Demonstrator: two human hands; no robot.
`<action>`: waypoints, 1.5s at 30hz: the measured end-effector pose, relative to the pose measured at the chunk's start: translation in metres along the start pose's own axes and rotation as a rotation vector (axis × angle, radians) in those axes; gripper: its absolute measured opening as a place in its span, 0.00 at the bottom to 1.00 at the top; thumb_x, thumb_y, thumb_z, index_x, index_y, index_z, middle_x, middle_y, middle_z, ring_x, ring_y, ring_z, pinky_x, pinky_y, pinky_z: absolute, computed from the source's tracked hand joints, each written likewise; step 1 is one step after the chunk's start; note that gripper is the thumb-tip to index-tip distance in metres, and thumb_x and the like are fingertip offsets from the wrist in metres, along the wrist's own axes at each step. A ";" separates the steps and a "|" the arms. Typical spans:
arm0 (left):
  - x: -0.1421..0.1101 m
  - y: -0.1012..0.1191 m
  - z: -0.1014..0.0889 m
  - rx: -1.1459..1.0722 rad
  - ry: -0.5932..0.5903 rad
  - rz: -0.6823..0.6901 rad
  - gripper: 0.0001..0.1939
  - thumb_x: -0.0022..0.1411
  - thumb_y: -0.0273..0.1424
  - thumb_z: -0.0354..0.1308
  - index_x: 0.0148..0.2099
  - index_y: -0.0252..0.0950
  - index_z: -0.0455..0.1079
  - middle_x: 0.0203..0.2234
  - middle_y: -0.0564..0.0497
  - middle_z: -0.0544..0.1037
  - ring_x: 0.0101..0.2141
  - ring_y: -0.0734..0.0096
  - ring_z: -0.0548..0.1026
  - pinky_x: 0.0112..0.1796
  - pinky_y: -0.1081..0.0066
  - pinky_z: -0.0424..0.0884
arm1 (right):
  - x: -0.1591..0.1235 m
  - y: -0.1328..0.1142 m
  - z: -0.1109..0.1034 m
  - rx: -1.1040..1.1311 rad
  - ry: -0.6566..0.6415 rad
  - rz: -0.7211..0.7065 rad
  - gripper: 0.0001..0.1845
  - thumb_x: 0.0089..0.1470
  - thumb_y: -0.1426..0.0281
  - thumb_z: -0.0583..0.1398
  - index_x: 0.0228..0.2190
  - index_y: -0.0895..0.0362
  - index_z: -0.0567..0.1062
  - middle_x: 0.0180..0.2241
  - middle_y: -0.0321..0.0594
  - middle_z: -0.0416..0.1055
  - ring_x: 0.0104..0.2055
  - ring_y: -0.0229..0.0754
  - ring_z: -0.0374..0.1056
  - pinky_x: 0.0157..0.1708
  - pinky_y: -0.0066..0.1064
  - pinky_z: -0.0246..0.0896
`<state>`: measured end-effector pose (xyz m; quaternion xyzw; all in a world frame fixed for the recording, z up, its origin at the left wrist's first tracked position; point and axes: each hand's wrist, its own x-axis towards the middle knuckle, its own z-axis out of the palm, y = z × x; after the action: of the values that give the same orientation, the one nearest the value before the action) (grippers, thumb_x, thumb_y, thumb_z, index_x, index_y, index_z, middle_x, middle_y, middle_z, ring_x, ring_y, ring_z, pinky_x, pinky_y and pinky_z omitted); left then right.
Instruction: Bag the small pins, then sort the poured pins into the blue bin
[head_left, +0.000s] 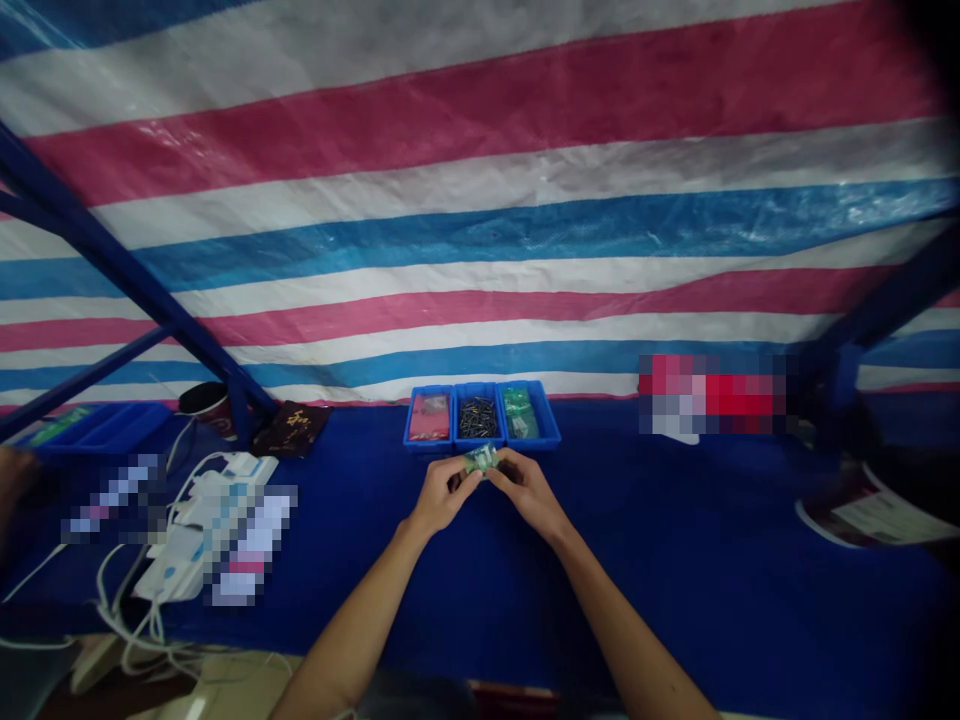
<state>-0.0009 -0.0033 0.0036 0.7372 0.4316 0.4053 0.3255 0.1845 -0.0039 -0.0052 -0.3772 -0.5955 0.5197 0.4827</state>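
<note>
Both my left hand [442, 497] and my right hand [529, 490] pinch a small green packet [481, 460] between them, just above the blue table cover. It looks like a clear bag with a green part inside, though the detail is too small to tell. Directly beyond my hands stand three joined blue bins [480, 392]. The left one holds a reddish bag [430, 417], the middle one dark slender pins or screws [478, 418], and the right one green items in a bag [520, 413].
A white power strip [202, 520] with tangled white cables lies to the left, near a blue tray [97, 428] and a dark mug [204, 403]. A blurred red object [712, 395] sits right. Blue metal frame bars [112, 260] stand before a striped tarp [480, 230].
</note>
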 end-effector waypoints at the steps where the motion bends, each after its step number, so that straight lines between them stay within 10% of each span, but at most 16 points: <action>1: 0.000 0.000 0.000 -0.006 -0.007 -0.005 0.21 0.67 0.43 0.55 0.29 0.32 0.72 0.22 0.51 0.72 0.23 0.72 0.65 0.28 0.72 0.59 | 0.000 0.001 -0.001 0.006 0.007 -0.002 0.17 0.57 0.54 0.63 0.35 0.56 0.75 0.32 0.37 0.71 0.34 0.43 0.66 0.38 0.32 0.63; 45: 0.002 -0.008 0.003 0.027 -0.040 0.037 0.26 0.72 0.42 0.47 0.24 0.33 0.66 0.22 0.51 0.71 0.25 0.73 0.68 0.32 0.73 0.62 | 0.000 -0.001 0.002 0.095 -0.068 0.033 0.21 0.57 0.54 0.63 0.26 0.55 0.64 0.21 0.29 0.60 0.23 0.34 0.52 0.25 0.27 0.46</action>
<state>-0.0006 0.0010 -0.0040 0.7572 0.4168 0.3907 0.3167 0.1828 -0.0044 -0.0040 -0.3458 -0.5799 0.5679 0.4708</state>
